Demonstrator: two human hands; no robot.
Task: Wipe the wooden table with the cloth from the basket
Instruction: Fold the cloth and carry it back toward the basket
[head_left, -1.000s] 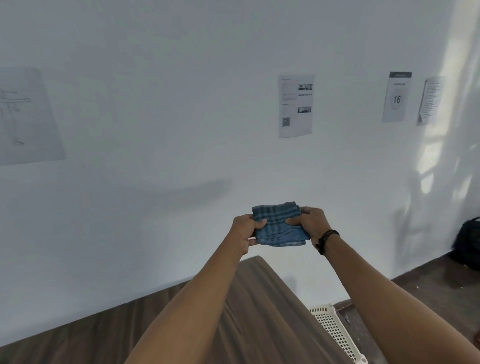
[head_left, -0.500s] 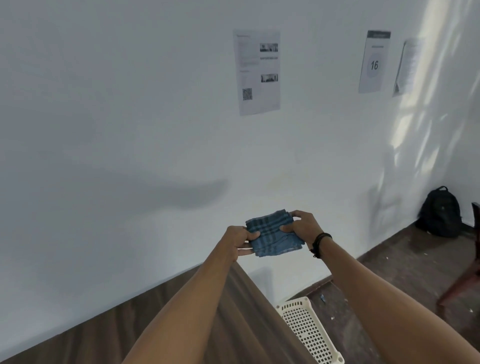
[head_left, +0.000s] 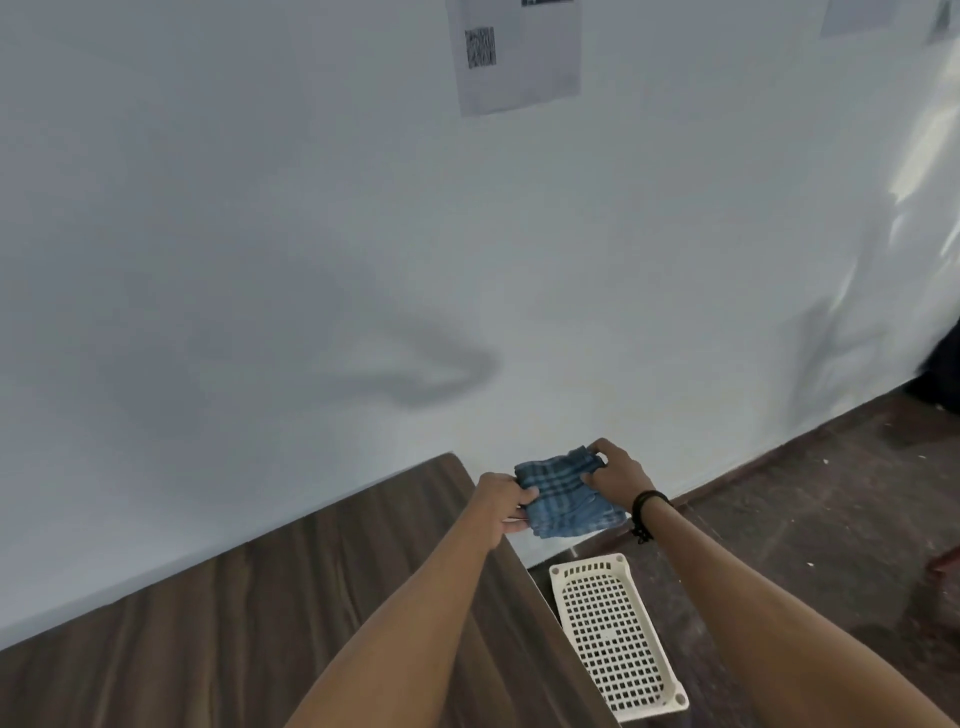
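Since half a second ago our view has tipped downward, so our hands and the cloth (head_left: 566, 499) now sit lower in the frame, down near the far corner of the counter (head_left: 260, 623), and the basket (head_left: 613, 634) shows whole where only part of it was seen. Our left hand (head_left: 501, 501) grips the cloth's left edge, thumb on top and fingers curled under it. Our right hand (head_left: 615, 475) grips the far right side, fingers curled over the top of the fabric. The cloth is blue plaid, folded into a thick wad, and we hold it in the air between both hands, just past the counter's right edge and clear of the wood. A dark wristband (head_left: 647, 512) circles our right wrist. The white perforated basket lies on the dark floor (head_left: 805, 519), just beside the counter's right edge and below our right forearm. On the pale wall (head_left: 260, 260) a printed sheet (head_left: 519, 52) with a square code hangs at the top edge of the view.
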